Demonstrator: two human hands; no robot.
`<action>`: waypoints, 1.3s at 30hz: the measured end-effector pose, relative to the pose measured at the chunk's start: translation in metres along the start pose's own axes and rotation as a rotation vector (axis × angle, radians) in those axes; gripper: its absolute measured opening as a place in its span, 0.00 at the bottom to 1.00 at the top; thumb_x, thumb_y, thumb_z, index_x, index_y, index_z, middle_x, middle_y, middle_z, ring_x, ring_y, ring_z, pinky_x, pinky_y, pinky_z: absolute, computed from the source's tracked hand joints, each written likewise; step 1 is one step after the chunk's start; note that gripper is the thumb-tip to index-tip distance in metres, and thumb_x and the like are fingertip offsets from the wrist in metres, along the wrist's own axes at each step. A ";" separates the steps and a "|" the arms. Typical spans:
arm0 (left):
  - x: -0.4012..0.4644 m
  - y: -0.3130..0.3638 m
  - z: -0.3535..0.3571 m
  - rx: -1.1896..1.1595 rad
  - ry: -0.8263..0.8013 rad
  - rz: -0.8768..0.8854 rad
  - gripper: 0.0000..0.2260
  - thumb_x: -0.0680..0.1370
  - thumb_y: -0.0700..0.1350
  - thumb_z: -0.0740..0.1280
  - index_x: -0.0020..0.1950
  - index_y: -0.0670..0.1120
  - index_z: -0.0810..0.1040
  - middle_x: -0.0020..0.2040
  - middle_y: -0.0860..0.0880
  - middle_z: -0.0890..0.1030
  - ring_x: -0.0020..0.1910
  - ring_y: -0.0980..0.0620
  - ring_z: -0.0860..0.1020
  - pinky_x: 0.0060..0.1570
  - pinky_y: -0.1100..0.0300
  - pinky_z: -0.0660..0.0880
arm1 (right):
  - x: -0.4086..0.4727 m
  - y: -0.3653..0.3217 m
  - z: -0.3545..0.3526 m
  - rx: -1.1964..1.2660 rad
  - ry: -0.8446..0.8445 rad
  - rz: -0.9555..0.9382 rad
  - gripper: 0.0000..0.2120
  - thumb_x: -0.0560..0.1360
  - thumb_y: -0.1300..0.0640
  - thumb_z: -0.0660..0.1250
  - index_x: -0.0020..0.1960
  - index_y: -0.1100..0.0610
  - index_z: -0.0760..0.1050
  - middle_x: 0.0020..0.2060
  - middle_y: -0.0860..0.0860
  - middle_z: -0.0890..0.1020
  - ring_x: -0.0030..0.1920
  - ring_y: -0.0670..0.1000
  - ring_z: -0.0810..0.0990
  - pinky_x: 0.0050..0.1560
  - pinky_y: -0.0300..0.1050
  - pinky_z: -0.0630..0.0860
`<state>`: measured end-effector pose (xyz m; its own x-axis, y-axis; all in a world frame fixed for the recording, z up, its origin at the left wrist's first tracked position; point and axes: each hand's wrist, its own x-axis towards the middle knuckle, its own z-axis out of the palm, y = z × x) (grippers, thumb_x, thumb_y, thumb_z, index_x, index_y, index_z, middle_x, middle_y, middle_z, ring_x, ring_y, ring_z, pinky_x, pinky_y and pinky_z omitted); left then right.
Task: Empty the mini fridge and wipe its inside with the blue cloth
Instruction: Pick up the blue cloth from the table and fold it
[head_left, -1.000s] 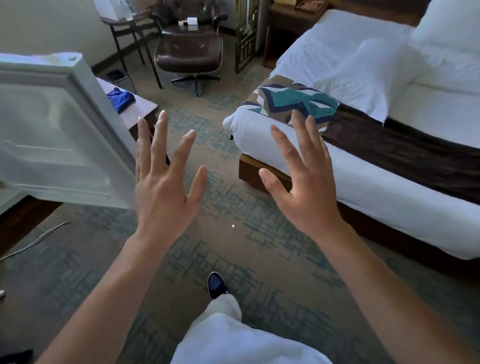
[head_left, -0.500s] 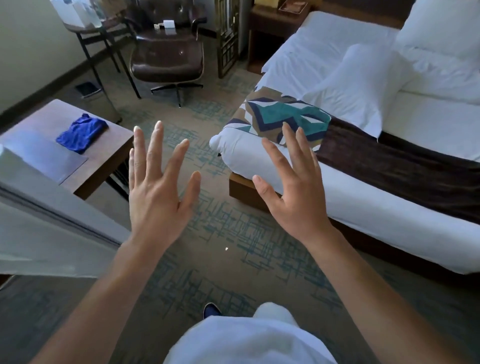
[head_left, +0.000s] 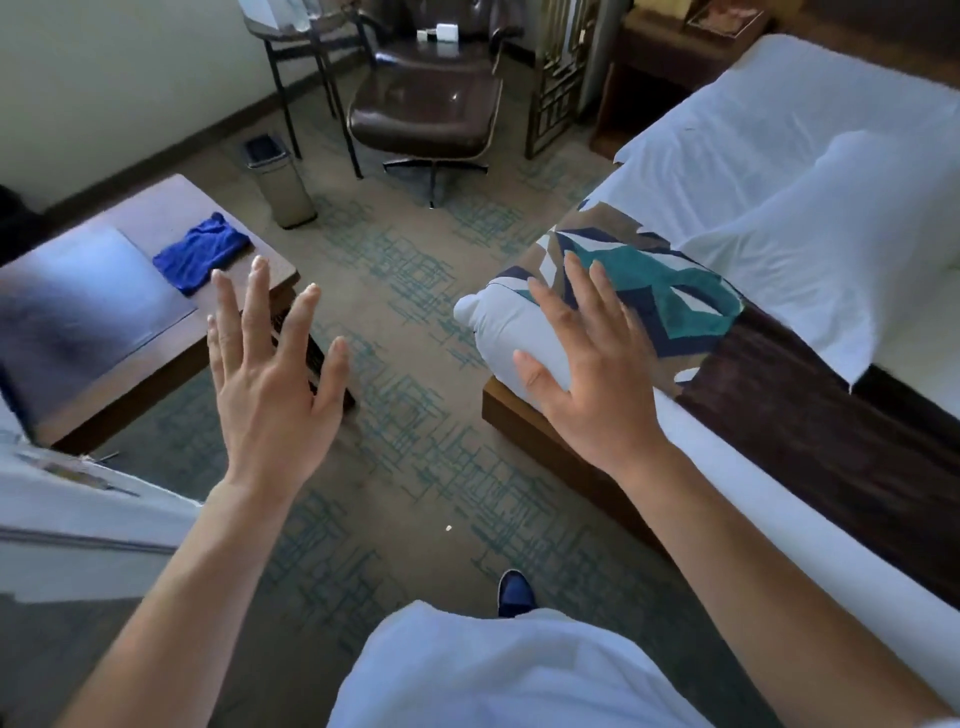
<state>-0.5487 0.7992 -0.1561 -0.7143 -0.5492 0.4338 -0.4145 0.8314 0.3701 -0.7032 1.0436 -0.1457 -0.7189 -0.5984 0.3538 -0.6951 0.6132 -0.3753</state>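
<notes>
blue cloth (head_left: 201, 251) lengthwise toward far right

Both hands are held out in front of the body, backs up, holding nothing. The left hand (head_left: 272, 395) has its fingers straight and spread wide, and the fingertips (head_left: 258, 263) reach up across the near corner of the worktop (head_left: 156, 218). Its bare forearm runs back down toward the lower left. The right hand (head_left: 597, 384) is raised to about the same height, well apart from the worktop on its far right side; the fingers are straight and fanned, with the thumb stuck out toward the left hand. Its bare forearm slants down to the lower right. Neither hand touches anything.
</notes>
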 end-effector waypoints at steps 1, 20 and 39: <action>0.005 0.003 0.003 0.011 0.016 -0.017 0.23 0.84 0.56 0.59 0.77 0.47 0.71 0.85 0.45 0.55 0.84 0.39 0.48 0.80 0.36 0.51 | 0.011 0.006 -0.001 0.008 -0.015 -0.015 0.29 0.82 0.39 0.58 0.80 0.47 0.64 0.83 0.52 0.58 0.84 0.56 0.53 0.79 0.61 0.57; 0.101 -0.050 0.073 0.124 0.143 -0.233 0.22 0.85 0.55 0.58 0.76 0.48 0.72 0.85 0.45 0.55 0.84 0.39 0.47 0.81 0.35 0.48 | 0.190 0.006 0.096 0.165 -0.140 -0.250 0.27 0.83 0.42 0.60 0.80 0.46 0.65 0.83 0.49 0.58 0.84 0.53 0.51 0.81 0.58 0.50; 0.212 -0.189 0.114 0.224 0.138 -0.503 0.23 0.84 0.56 0.59 0.78 0.50 0.71 0.85 0.47 0.55 0.85 0.40 0.46 0.80 0.34 0.48 | 0.384 -0.076 0.259 0.210 -0.340 -0.440 0.28 0.83 0.39 0.57 0.81 0.46 0.63 0.84 0.49 0.56 0.84 0.53 0.49 0.82 0.62 0.54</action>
<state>-0.6860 0.5357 -0.2273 -0.3242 -0.8757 0.3579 -0.8047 0.4542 0.3822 -0.9240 0.6337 -0.2038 -0.2962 -0.9263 0.2329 -0.8860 0.1754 -0.4292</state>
